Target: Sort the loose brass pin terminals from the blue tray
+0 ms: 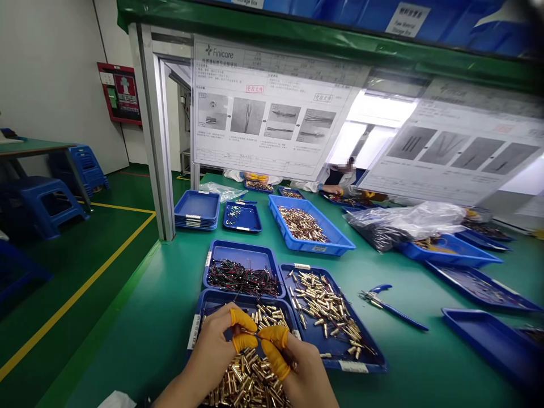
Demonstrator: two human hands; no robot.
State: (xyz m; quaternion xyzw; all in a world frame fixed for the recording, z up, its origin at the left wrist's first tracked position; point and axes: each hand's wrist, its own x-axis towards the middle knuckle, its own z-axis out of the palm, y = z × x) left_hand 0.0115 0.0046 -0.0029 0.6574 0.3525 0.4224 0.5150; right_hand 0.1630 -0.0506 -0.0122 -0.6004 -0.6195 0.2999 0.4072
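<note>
My left hand (221, 334) and my right hand (295, 357) meet tip to tip, yellow finger cots on thumbs and forefingers. Both are closed in a pinch on a thin dark wire (257, 334) between them; its ends are hidden by the fingers. Below them lies a blue tray heaped with gold metal sleeves (250, 377). Just beyond, another tray holds a tangle of black and red wire leads (242, 277). To the right, gold sleeves with short wires (323, 306) fill a third tray (355, 366).
Blue-handled pliers (393, 306) lie right of the trays. Farther back are a blue bin (314, 247) of gold parts, stacked empty trays (196, 207) and a plastic bag (403, 221). Instruction sheets (272, 107) hang ahead. Across the bench, co-workers' hands (334, 188) show.
</note>
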